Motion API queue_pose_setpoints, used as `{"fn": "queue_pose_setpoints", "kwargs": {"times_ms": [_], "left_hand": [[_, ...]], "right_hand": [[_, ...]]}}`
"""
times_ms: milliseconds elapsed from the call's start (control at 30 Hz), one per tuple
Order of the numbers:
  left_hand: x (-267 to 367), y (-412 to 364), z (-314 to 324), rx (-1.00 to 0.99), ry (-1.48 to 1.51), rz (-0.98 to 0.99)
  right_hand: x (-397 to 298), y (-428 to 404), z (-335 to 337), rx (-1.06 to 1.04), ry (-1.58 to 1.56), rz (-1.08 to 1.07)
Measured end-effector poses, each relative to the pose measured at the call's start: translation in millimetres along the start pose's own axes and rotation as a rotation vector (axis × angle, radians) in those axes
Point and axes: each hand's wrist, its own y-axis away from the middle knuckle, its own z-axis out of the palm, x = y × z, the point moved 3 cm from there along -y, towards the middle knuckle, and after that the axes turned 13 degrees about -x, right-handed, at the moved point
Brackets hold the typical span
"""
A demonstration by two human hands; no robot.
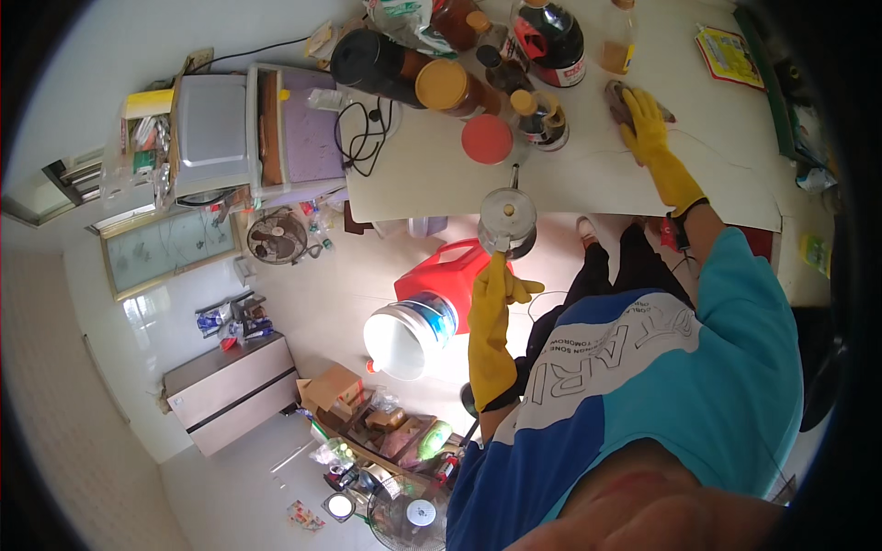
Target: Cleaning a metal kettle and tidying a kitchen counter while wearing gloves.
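In my left hand (497,293), gloved in yellow rubber, is the handle of a small clear teapot (518,212) with a round knob on its lid. The teapot is held at the table's front edge, its spout pointing towards the table (427,175). My right hand (646,127), in a matching yellow glove, presses a greyish-brown cloth (615,96) against the white tabletop. The cloth is bunched and partly hidden under the fingers. Left of that hand stand a dark sauce bottle with a yellow cap (548,124) and a jar with a red lid (487,139).
Behind are a large dark bottle (551,45), a yellow-lidded jar (441,86) and a yellow packet (730,56). A black cable (365,138) lies at the table's left end. On the floor are a white bucket (396,344), a red plastic container (448,275) and a fan (277,236).
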Motion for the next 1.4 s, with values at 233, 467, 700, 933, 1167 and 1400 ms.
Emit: {"fn": "queue_pose_setpoints", "kwargs": {"times_ms": [233,467,700,933,1167,1400], "left_hand": [[-16,28,-11,0.121,0.085,-0.013],[-17,34,-24,0.145,0.111,0.015],[-22,33,-32,0.126,0.061,-0.005],[-23,33,-26,0.060,0.088,-0.017],[3,17,-11,0.125,0.052,-0.097],[-7,-2,-7,0.020,0.024,-0.098]], "right_hand": [[-178,86,74,0.024,-0.243,-0.178],[-283,33,21,-1.220,-0.942,-0.140],[-149,22,6,-0.219,-0.163,-0.194],[-248,54,73,-0.251,-0.055,-0.532],[-167,42,25,-0.233,-0.165,-0.603],[104,51,-25,0.144,0.044,0.325]]}}
